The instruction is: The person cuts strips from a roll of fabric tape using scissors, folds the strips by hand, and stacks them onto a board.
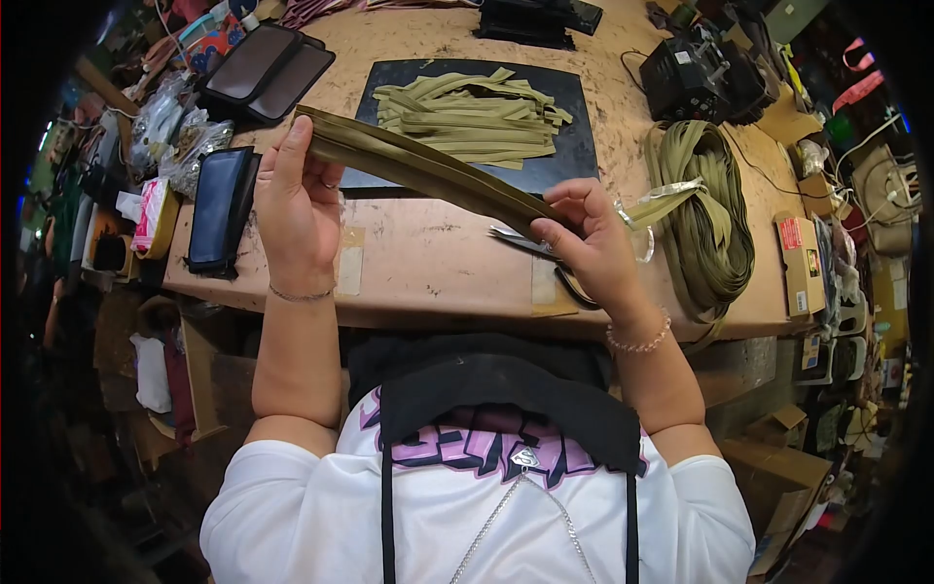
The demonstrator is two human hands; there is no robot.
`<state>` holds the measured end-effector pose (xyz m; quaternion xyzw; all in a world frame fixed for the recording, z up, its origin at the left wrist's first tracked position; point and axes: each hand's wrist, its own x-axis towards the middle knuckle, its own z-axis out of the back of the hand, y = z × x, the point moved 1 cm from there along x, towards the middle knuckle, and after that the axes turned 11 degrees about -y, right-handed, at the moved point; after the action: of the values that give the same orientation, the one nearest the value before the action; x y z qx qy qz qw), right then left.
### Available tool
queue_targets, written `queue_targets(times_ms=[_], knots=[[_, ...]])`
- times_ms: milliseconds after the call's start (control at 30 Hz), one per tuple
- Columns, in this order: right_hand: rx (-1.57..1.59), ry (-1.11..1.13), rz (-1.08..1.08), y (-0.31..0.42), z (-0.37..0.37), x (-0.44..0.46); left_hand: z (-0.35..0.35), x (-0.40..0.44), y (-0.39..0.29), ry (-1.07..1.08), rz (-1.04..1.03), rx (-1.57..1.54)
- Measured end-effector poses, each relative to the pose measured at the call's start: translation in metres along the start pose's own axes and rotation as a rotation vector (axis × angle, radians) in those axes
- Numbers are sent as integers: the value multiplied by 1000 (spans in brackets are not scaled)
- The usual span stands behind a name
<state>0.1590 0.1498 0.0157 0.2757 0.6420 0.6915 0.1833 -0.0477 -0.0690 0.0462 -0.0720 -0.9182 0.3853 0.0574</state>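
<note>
Olive-green zipper strips (428, 175) stretch between my two hands above the front of the table. My left hand (297, 195) pinches their left end between thumb and fingers. Around their right end, the thumb and fingers of my right hand (589, 238) are closed. Behind them, a pile of cut olive strips (467, 117) lies on a black board (574, 146). Scissors (525, 241) rest on the table just left of my right hand, partly hidden by it. A large coiled bundle of olive zipper tape (700, 224) lies to the right, with a shiny tie round it.
Dark pouches (219, 209) lie at the left of the wooden table (428, 282), with brown-and-black panels (268, 73) behind them. A black device (686, 78) stands at the back right. A cardboard box (798, 263) sits at the right edge.
</note>
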Motion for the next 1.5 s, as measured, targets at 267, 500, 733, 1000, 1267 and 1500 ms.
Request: queue_targets(times_ms=[267, 500, 733, 1000, 1267, 1500], knots=[[-421, 122, 76, 14, 5, 9, 6, 9, -1, 15, -34, 46], [-654, 154, 402, 3, 2, 16, 21, 25, 13, -32, -303, 383], [-852, 241, 575, -16, -4, 8, -15, -39, 58, 758, -935, 1242], [-960, 217, 601, -23, 10, 1, -17, -78, 107, 956, -563, 1391], [-981, -109, 730, -9, 16, -20, -23, -52, 98, 821, -323, 1313], [-1148, 126, 418, -56, 69, -40, -22, -15, 87, 595, 169, 1083]])
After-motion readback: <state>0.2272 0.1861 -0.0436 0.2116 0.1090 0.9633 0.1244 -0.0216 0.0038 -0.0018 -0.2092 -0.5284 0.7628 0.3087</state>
